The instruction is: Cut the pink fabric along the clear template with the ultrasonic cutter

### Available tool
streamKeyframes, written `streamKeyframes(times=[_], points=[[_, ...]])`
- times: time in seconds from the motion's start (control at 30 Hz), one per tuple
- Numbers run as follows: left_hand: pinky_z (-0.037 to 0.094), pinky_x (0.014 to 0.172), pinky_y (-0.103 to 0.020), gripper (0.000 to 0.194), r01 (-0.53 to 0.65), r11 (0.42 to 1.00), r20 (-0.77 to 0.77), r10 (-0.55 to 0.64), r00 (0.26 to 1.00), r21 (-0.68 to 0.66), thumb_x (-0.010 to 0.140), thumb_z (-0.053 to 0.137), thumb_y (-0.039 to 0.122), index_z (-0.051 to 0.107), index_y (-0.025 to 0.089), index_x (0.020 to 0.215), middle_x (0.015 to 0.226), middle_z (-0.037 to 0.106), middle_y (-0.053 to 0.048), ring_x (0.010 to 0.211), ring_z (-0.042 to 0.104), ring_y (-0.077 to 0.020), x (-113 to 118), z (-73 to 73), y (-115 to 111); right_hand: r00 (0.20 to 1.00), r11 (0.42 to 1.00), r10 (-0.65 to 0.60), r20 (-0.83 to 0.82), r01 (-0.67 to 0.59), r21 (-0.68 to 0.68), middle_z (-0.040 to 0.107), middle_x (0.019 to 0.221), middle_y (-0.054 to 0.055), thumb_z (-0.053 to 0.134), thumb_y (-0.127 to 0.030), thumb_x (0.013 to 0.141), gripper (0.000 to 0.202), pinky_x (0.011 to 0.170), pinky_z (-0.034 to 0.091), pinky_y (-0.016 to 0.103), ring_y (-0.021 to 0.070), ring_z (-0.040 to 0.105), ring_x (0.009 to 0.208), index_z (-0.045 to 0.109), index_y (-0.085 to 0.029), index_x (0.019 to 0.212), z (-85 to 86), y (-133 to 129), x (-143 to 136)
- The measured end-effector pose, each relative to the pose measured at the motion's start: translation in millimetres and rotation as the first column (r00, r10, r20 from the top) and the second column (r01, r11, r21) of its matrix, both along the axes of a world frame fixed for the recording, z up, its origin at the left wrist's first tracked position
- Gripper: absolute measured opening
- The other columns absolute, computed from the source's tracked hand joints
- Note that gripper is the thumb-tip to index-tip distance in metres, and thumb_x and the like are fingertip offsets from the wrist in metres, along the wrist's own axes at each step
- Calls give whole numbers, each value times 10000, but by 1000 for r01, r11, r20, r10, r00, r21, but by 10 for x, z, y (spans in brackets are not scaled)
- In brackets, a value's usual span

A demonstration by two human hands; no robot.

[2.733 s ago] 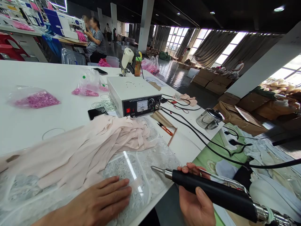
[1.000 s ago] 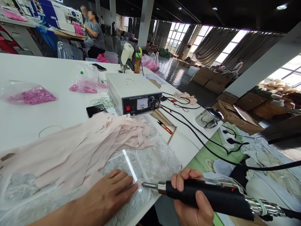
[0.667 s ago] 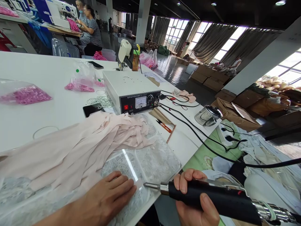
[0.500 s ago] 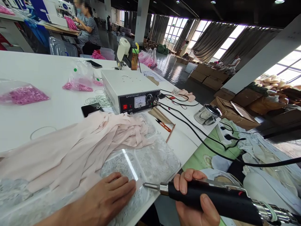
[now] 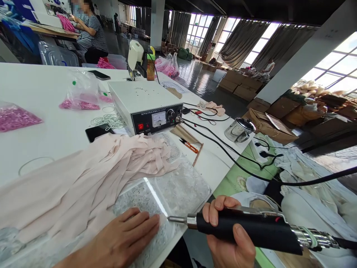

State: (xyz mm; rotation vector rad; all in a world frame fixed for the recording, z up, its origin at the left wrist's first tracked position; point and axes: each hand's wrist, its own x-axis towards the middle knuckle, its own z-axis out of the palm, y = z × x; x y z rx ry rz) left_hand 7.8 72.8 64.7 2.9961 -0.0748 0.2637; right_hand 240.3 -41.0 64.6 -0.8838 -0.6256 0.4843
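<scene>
My left hand (image 5: 122, 238) lies flat on a grey marbled slab (image 5: 184, 182), fingers stretched side by side. Beneath its fingertips there may be a small pale scrap, too faint to make out. My right hand (image 5: 225, 230) is wrapped around a black ultrasonic welding handpiece (image 5: 251, 232) with a pointed metal tip. That tip points left and sits just beside my left fingertips, low over the slab's edge. Pale pink fabric strips (image 5: 111, 167) are heaped on the slab beyond my left hand.
A white control box (image 5: 147, 100) with a meter stands behind the fabric. Orange thread snips (image 5: 190, 146) and a glass mug (image 5: 240, 130) lie to its right. Black cables (image 5: 223, 149) run off the bench edge. Bags of pink pieces (image 5: 19, 117) lie left. Another person (image 5: 96, 33) sits far back.
The head view has turned slightly, so the bench and room sit further left. Both hands keep nearly the same pose, with the handpiece tip still beside my left fingertips.
</scene>
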Motion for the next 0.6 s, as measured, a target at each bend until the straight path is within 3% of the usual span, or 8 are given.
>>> streamKeyframes(times=[0.23, 0.4, 0.6], points=[[432, 1099, -346, 626, 7, 1000, -18, -7, 1000, 1, 907, 418, 34, 395, 130, 1525, 1515, 523, -61, 1269, 587, -221, 7, -3, -1, 1000, 1000, 19, 10, -19, 17, 463, 754, -9, 527, -412, 817, 220, 427, 330, 289, 106, 407, 465, 645, -252, 911, 10, -7, -11], [444, 1085, -336, 597, 5, 1000, 56, -6, 998, 16, 920, 379, 15, 430, 122, 1505, 1485, 556, -65, 1268, 594, -211, 5, -8, -5, 1000, 999, 29, 3, -29, 28, 491, 762, -4, 542, -408, 828, 229, 439, 391, 281, 107, 451, 486, 657, -242, 934, -10, -14, 9], [465, 1059, -336, 562, -9, 997, 57, 5, 998, 72, 963, 404, 100, 426, 149, 1521, 1528, 508, -50, 1270, 582, -222, -34, -77, -4, 996, 996, 76, -55, -73, 47, 537, 779, -12, 638, -427, 814, 209, 477, 439, 269, 105, 464, 505, 668, -258, 934, 22, -23, 16]])
